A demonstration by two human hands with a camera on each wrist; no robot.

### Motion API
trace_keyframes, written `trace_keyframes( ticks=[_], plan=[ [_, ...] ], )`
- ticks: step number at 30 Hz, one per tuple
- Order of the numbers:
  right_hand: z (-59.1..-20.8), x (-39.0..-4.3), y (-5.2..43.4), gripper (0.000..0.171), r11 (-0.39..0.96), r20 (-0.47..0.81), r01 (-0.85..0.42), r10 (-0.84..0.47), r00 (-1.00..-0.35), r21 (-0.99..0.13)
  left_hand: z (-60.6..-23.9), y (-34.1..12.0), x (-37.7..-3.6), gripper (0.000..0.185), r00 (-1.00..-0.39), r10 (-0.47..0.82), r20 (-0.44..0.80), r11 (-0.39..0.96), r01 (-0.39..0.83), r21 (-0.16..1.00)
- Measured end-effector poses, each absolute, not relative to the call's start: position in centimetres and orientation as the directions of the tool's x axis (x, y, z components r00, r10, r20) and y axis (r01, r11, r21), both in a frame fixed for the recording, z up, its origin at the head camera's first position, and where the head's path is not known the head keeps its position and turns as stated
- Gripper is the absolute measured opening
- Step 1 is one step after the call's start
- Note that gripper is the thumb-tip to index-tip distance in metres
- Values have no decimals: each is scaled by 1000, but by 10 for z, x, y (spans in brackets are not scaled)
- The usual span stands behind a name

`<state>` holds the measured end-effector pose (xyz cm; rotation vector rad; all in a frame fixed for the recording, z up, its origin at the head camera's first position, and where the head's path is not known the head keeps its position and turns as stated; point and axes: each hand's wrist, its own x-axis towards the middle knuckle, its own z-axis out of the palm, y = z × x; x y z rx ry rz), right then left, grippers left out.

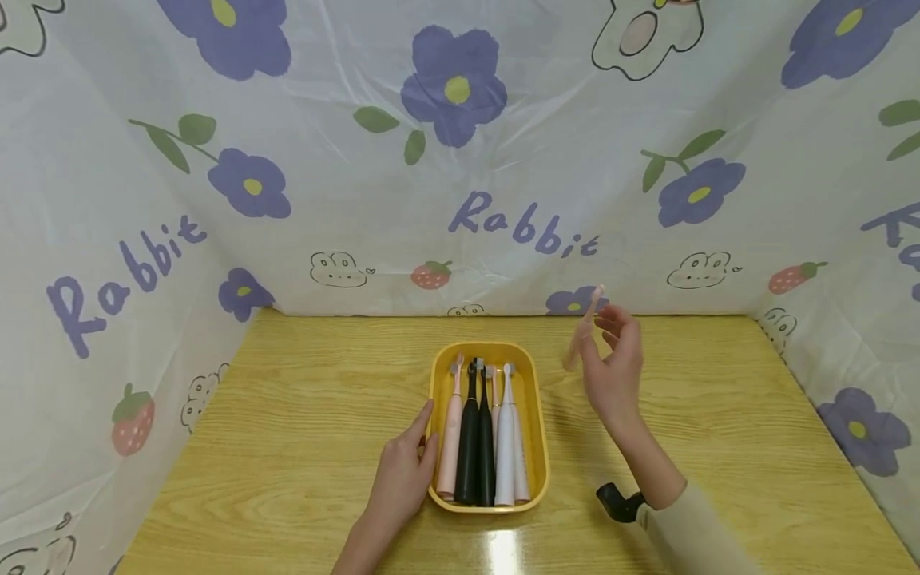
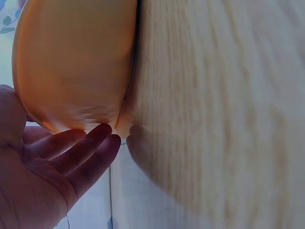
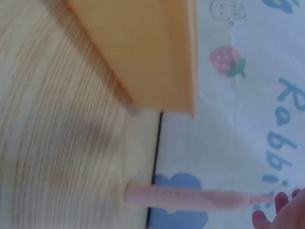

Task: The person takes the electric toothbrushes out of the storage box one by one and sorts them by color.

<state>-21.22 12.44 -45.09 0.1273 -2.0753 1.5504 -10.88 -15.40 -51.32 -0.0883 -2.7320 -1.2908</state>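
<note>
- Pink toothbrush (image 1: pixel 584 329): motion-blurred, right of centre frame, pinched by right hand (image 1: pixel 612 369) raised above the table (image 1: pixel 302 415).
- Left hand (image 1: pixel 402 471): fingers straight, resting against yellow tray (image 1: pixel 537 415), lower centre.
- Tray contents: pink, black and white toothbrushes (image 1: pixel 483 435), heads partly overlapping.

A wooden tabletop (image 1: pixel 302 447) is walled on three sides by a white cloth (image 1: pixel 446 200) printed with purple flowers, strawberries, rabbits and the word "Rabbit". A glare spot lies near the front edge.
</note>
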Motion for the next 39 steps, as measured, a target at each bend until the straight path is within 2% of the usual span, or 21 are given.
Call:
trace_keyframes(
  ticks=[3, 6, 11, 16, 19, 25, 28, 39],
  plan=[
    [-445, -204, 115, 38, 277, 480, -421, 198, -855, -864, -513, -154, -109, 51, -990, 1, 138, 636, 107, 764],
    [-442, -197, 107, 39, 187, 425, -398, 140, -894, -898, -513, -154, -109, 51, -989, 4, 150, 638, 118, 761],
    [-444, -191, 96, 44, 73, 251, -249, 28, -967, -966, -514, -155, -108, 50, -988, 13, 156, 628, 129, 767],
    [-455, -190, 87, 52, 11, 97, -99, -95, -991, -995, -513, -155, -108, 50, -988, 4, 152, 622, 121, 773],
    [-462, -188, 82, 58, 13, 27, -30, -152, -988, -999, -513, -155, -108, 50, -988, 7, 156, 622, 127, 773],
    [-469, -182, 75, 69, 125, -67, 43, -197, -978, -991, -514, -156, -108, 50, -985, 16, 172, 620, 145, 771],
    [-469, -179, 71, 75, 111, -106, 84, -210, -972, -990, -514, -155, -108, 49, -984, 15, 176, 622, 147, 769],
    [-472, -178, 59, 72, 46, -167, 161, -222, -961, -986, -514, -155, -108, 50, -984, 11, 175, 629, 143, 764]
  ],
)
